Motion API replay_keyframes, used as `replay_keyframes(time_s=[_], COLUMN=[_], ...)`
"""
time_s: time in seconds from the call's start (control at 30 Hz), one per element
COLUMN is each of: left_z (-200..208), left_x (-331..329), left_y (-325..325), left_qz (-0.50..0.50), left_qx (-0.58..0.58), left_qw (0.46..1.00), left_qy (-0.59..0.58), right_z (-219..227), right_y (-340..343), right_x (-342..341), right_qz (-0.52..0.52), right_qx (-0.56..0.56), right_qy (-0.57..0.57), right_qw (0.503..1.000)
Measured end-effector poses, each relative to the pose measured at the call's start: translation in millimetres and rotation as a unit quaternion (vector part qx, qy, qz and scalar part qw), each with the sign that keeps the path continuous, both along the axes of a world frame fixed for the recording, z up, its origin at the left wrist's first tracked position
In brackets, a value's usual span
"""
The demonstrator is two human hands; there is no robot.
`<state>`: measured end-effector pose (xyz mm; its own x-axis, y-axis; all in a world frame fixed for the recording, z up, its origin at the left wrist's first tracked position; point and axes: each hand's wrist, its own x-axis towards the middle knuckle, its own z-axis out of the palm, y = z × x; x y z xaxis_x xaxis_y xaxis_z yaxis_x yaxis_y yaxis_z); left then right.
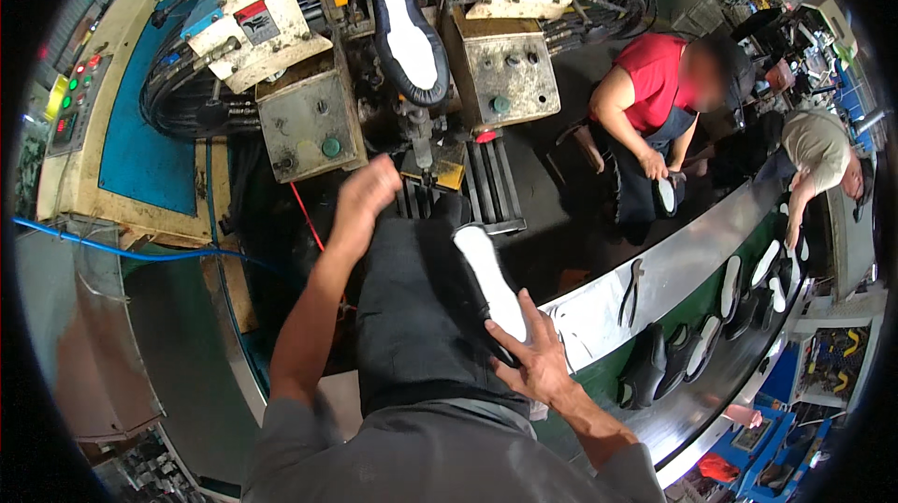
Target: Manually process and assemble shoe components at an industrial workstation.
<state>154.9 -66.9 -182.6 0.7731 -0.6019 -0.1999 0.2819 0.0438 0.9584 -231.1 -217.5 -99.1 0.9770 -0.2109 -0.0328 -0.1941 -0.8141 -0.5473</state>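
A black shoe upper [491, 279] with a white sole side facing up rests slanted over my right thigh. My right hand [540, 353] grips its near end, fingers spread across the white face. My left hand [369, 190] is raised in front of the machine's lower middle; its fingers look curled but are smeared by motion. Another black shoe upper [410, 40], also white-faced, sits sole up in the middle of the machine [313, 115], beyond both hands.
Pincers [632, 293] lie on the metal ledge [599, 302] at my right. Behind it, a green conveyor belt [599, 381] carries several black shoes [645, 367]. A person in red [645, 92] holds a shoe; another person [823, 152] reaches toward the belt. A control panel [75, 106] stands left.
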Motion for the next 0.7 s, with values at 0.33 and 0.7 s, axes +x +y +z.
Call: replay_keyframes(time_s=[0.33,0.7], left_z=[118.0,123.0], left_x=[169.8,29.4], left_y=[-158.5,85.6], left_qz=[0.04,-0.036], left_qx=[-0.134,-0.22], left_qw=[0.979,0.957], left_qy=[0.15,0.187], right_z=[91.9,67.0], right_y=[-63.7,-92.4], right_x=[149.0,384.1], right_qz=[-0.079,-0.036], right_qx=[-0.16,-0.208], right_qy=[-0.119,-0.153], right_qw=[0.977,0.965])
